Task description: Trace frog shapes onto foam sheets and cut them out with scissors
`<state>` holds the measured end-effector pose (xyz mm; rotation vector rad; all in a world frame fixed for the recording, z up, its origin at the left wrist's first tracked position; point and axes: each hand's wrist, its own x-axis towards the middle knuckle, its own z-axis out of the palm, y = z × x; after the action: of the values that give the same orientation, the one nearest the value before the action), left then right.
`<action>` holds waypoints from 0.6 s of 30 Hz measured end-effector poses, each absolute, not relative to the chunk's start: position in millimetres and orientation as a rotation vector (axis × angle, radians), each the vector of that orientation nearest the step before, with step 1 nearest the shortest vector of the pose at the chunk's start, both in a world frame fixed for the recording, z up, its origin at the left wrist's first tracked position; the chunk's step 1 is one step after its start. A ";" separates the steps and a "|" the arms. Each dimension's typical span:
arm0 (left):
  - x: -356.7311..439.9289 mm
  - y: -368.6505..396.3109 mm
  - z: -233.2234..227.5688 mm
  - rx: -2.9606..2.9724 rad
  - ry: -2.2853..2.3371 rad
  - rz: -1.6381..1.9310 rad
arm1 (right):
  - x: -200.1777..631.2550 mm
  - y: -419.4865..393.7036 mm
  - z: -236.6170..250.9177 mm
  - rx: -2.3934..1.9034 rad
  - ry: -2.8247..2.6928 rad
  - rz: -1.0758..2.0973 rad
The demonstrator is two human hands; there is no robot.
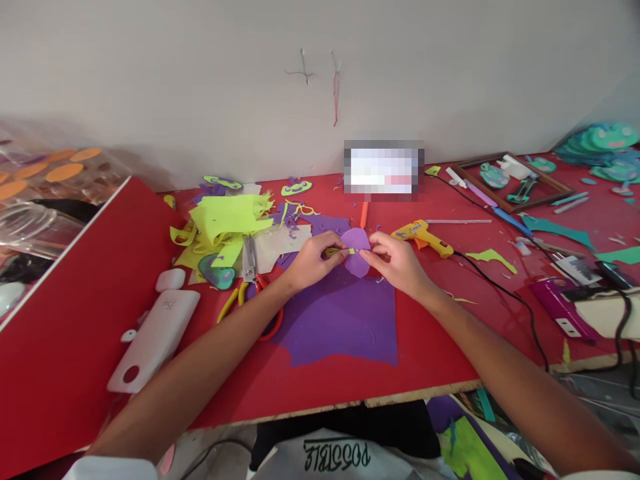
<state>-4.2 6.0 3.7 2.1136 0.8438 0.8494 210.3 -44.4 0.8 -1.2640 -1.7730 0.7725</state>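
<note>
My left hand (313, 260) and my right hand (395, 261) meet over the red table (430, 360). Together they hold a small purple foam cutout (356, 252). The fingers of my left hand pinch a thin yellow-green strip (341, 251) against the cutout's left side. My right hand grips the cutout's right edge. A large purple foam sheet (340, 320) lies flat on the table just below both hands.
Scissors with red and yellow handles (250, 280) lie left of my hands beside a pile of yellow-green foam scraps (225, 223). A yellow glue gun (425, 237) with a black cord lies to the right. A white device (157, 337) sits at the left. A wooden frame (515, 177) stands far right.
</note>
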 end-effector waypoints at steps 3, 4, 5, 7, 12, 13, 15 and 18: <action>-4.4 5.8 3.9 2.118 0.840 0.852 | 211.0 -43.4 -1.4 -1.271 -1.767 0.760; -4.4 5.9 3.7 2.121 0.837 0.855 | 211.3 -43.0 -2.2 -1.273 -1.759 0.758; -4.5 6.1 3.6 2.125 0.830 0.858 | 211.7 -42.6 -3.0 -1.273 -1.748 0.763; -4.7 6.8 3.4 2.132 0.806 0.872 | 212.4 -41.8 -3.8 -1.272 -1.724 0.784; -4.9 8.4 3.6 2.149 0.768 0.876 | 213.4 -40.9 -2.2 -1.278 -1.699 0.784; -4.9 8.6 3.3 2.150 0.767 0.881 | 213.2 -40.9 -1.5 -1.277 -1.699 0.776; -5.1 9.1 2.2 2.142 0.779 0.901 | 212.8 -40.9 -0.3 -1.274 -1.693 0.755; -5.7 10.0 -0.8 2.092 0.837 0.951 | 212.3 -40.9 0.7 -1.270 -1.682 0.710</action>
<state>-5.7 10.0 -0.8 2.0920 0.8365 0.9509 212.3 -40.9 0.7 -1.2703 -1.6823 0.7104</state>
